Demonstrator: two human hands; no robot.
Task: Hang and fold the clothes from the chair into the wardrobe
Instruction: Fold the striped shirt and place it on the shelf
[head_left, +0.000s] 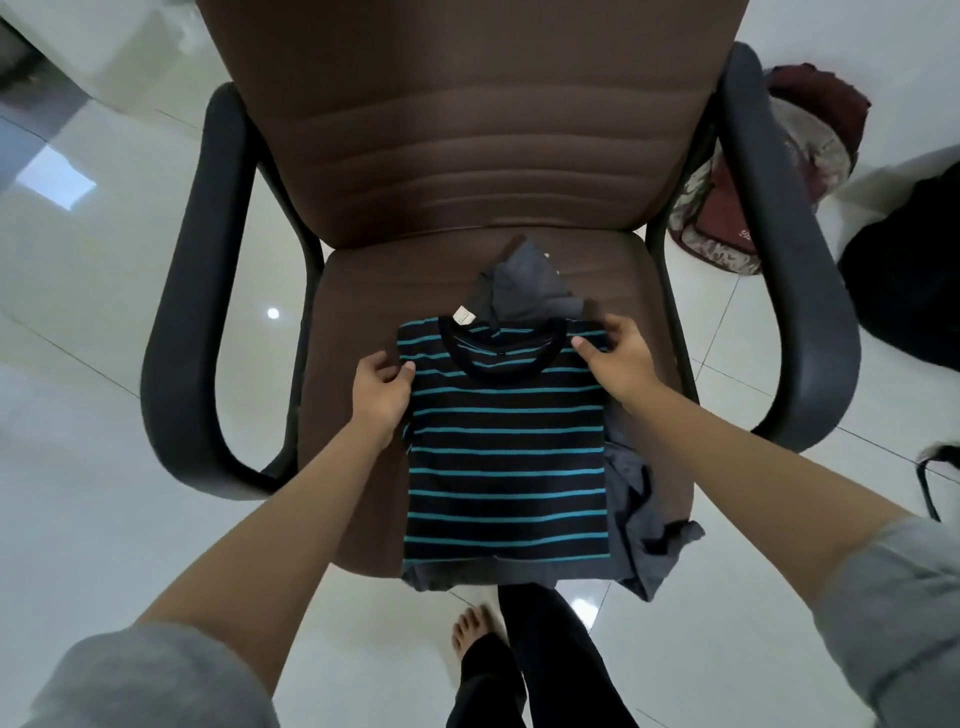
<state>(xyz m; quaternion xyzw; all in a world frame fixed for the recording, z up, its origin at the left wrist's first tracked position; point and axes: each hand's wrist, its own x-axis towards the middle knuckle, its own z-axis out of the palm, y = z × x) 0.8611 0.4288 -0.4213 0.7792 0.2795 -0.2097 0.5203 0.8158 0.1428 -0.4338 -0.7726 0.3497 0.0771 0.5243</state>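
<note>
Both grips clamped on the striped shirt (506, 457): left hand (382, 397) pinching the left shoulder edge, thumb on top of the fabric and fingers tucked under; right hand (618, 358) pinching the right shoulder edge beside the collar, thumb on top, fingers curled over the far side. Black with teal stripes, lying flat and face up, sleeves folded out of sight, collar toward the backrest, white label showing at the neck. Spread on the seat of the brown chair (467, 130), hem reaching the front edge of the seat. Beneath the shirt, a grey garment (641, 525), crumpled, sticking out past the collar toward the backrest and spilling past the right side and the front edge of the seat. Black armrests curving up on either side of the seat. Grey sleeves pushed up on both forearms. Glossy white tiled floor (104, 312) under the chair. A patterned red and grey bag (748, 208) on the floor behind the right armrest. A bare foot (472, 631) and dark trousers just in front of the seat.
</note>
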